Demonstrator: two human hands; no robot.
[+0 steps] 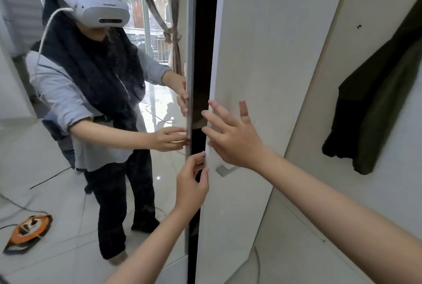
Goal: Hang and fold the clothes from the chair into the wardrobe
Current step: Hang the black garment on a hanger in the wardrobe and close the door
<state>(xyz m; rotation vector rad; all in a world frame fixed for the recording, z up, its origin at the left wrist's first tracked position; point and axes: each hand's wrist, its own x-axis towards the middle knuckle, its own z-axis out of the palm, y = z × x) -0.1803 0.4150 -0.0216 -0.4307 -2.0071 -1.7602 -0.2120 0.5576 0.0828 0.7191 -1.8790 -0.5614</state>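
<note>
The wardrobe fills the view: a mirrored door point(114, 169) on the left and a white door point(262, 55) on the right, with a narrow dark gap point(202, 78) between them. My left hand point(191, 183) pinches the inner edge of the white door at mid-height. My right hand point(233, 137) lies flat on the white door's face, fingers spread, just above a small metal handle point(225, 170). The chair and its clothes are out of view.
A dark olive garment point(376, 105) hangs on the wall to the right. The mirror reflects a person with a headset, a window with tied curtains, and an orange cable reel point(28, 229) with cables on the white tiled floor.
</note>
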